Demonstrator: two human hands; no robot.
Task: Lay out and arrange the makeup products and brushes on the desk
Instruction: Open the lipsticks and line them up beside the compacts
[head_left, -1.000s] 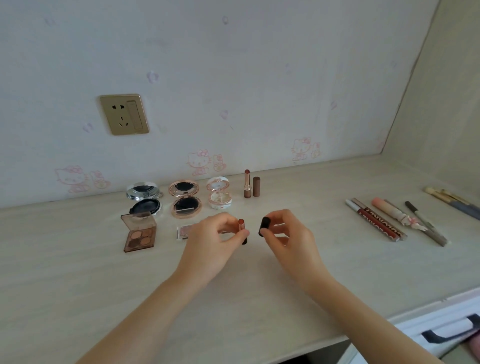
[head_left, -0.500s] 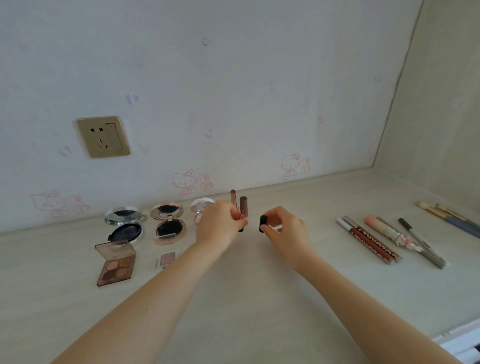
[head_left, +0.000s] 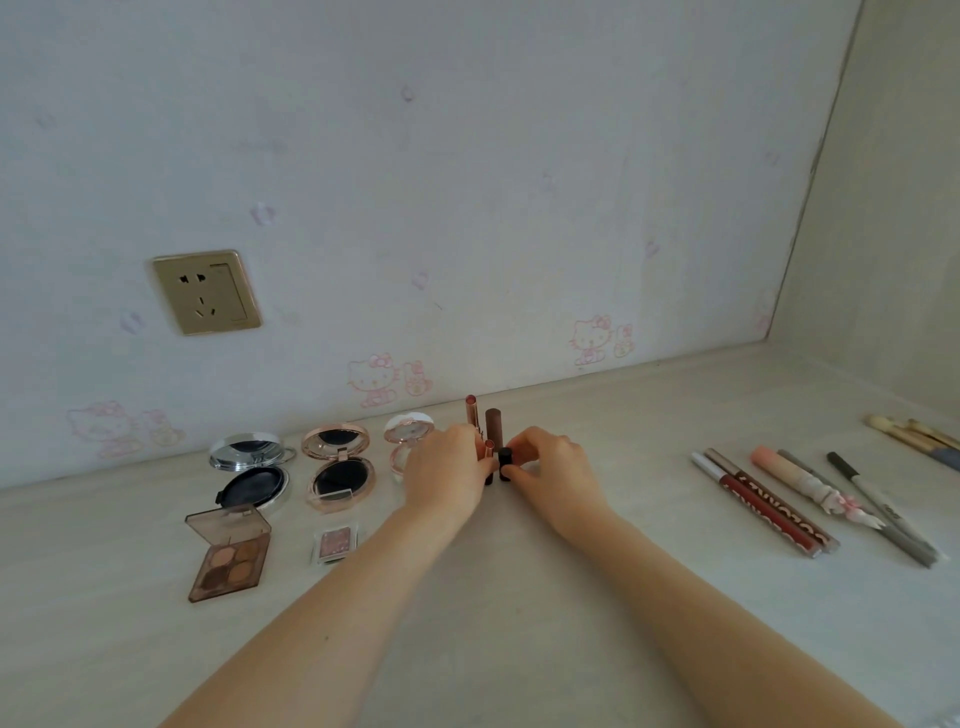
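Carried back to the frame's centre, the open lipstick (head_left: 489, 448), pinched by the left hand (head_left: 447, 467), and its black cap (head_left: 505, 457), pinched by the right hand (head_left: 556, 467), now stand on the table (head_left: 519, 623), seemingly placed and awaiting release.

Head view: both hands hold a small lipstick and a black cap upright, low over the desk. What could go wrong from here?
1. The left hand pinches the open orange-tipped lipstick just in front of the upright pink lipstick and the brown cap beside it; a knuckle could topple those.
2. The slim black cap in the right hand may tip on release.
3. A fallen bare tip could smear the pale desk.
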